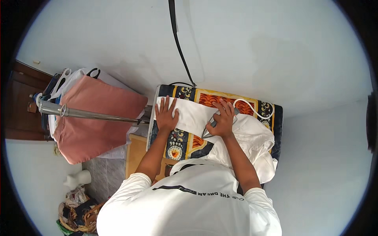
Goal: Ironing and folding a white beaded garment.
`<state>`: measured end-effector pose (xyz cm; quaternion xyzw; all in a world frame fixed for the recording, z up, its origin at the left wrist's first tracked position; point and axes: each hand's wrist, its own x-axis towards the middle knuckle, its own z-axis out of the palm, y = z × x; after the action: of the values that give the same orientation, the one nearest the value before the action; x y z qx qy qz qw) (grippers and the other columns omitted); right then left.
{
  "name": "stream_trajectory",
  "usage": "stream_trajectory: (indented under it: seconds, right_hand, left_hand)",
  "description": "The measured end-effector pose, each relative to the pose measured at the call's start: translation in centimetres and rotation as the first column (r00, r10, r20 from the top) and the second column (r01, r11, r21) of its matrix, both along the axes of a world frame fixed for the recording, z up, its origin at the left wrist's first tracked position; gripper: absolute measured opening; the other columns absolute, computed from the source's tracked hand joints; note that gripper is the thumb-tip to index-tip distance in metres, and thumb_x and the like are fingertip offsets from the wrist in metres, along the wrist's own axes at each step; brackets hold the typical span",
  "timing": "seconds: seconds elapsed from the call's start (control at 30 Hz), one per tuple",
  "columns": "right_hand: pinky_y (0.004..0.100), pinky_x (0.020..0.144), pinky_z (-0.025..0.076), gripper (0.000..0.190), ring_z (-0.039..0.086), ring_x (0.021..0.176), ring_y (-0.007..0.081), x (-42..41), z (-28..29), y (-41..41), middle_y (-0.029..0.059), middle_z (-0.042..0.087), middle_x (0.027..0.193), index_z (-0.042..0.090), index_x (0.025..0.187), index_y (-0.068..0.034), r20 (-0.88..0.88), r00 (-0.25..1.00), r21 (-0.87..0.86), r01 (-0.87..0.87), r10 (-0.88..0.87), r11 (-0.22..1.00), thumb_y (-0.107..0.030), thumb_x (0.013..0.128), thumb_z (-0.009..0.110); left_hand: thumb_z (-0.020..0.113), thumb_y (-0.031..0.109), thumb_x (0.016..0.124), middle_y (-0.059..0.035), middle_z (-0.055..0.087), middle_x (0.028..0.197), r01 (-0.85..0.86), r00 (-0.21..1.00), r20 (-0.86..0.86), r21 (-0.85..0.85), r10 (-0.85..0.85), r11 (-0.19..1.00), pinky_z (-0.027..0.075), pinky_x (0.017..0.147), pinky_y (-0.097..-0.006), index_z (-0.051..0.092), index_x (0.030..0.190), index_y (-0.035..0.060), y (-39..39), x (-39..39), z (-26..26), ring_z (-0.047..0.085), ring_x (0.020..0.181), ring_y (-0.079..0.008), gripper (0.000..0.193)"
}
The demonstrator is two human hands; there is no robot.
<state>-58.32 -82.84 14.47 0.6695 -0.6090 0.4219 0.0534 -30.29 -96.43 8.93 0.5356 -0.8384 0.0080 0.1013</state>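
White satin-like fabric [193, 116] lies across a table padded with a patterned cloth [174, 144]. My left hand [166, 115] rests flat on the fabric near its left end, fingers spread. My right hand [222, 119] grips the handle of a clothes iron [208, 132], whose pointed tip faces down and left on the fabric. A white cord [254, 109] loops away behind the iron. To the right of the iron the rest of the fabric lies bunched and hangs towards my body. The iron's soleplate is hidden.
Left of the table, a metal rail [103, 115] carries hangers and a pink garment [97, 129]. A black cable [181, 50] runs down the wall to the table's back edge. On the floor at lower left are piled fabrics [76, 215] and a white dress form [78, 178].
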Motion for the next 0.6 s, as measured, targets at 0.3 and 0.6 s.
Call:
stream_trajectory:
  seconds: [0.3,0.6]
  right_hand:
    - [0.0583,0.126,0.029,0.028,0.055,0.142,0.0351,1.7,0.4,-1.3,0.0131,0.071,0.132,0.071,0.064,-0.002,0.011,1.0,-0.024,-0.012,0.012,1.0,-0.03,0.063,0.075]
    - [0.0585,0.127,0.029,0.03,0.055,0.144,0.0354,6.2,0.4,-4.6,0.0133,0.07,0.134,0.073,0.068,-0.001,0.051,0.993,-0.013,-0.11,0.111,0.994,-0.031,0.064,0.076]
  left_hand:
    - [0.052,0.047,0.108,-0.0047,0.034,0.179,0.06,0.996,-0.061,0.006,-0.059,0.998,0.021,0.132,-0.0614,0.047,0.167,0.0368,-1.7,2.4,0.0,0.028,0.166,-0.0298,0.06]
    - [0.054,0.041,0.11,-0.0118,0.033,0.178,-0.045,0.979,-0.198,-0.014,0.041,0.999,0.047,0.119,-0.0556,0.05,0.164,0.0419,-3.2,5.3,0.0,0.048,0.149,-0.0478,0.055]
